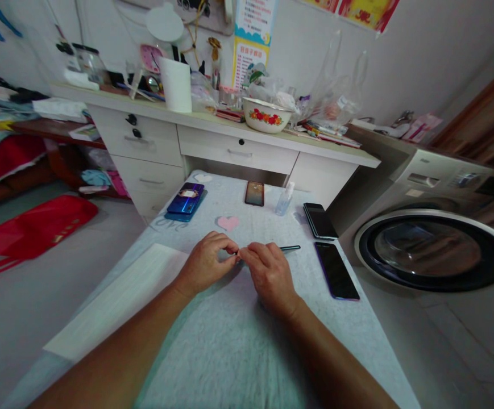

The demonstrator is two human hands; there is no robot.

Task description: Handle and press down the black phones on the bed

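Over the middle of the cloth-covered table, my left hand [213,258] is closed in a pinch, thumb against index finger. Its fingertips meet those of my right hand [270,272], whose fingers are bent and pressed together. A slim dark object [290,247] with a greenish edge sticks out to the right behind my right hand. Its other end seems to lie between both hands' fingertips; the fingers cover most of it, so I cannot tell whether it is a pen or a phone seen edge-on. Beyond the hands, a pink heart [228,222] is printed on the tablecloth [204,352].
Dark phones [337,271] lie along the right edge, one on a stack [320,221]. Blue phones [187,197] are stacked at the back left. A brown phone [254,193] and clear spray bottle [285,199] are at the back. A pale strip [123,301] lies left; a washing machine [426,227] stands right.
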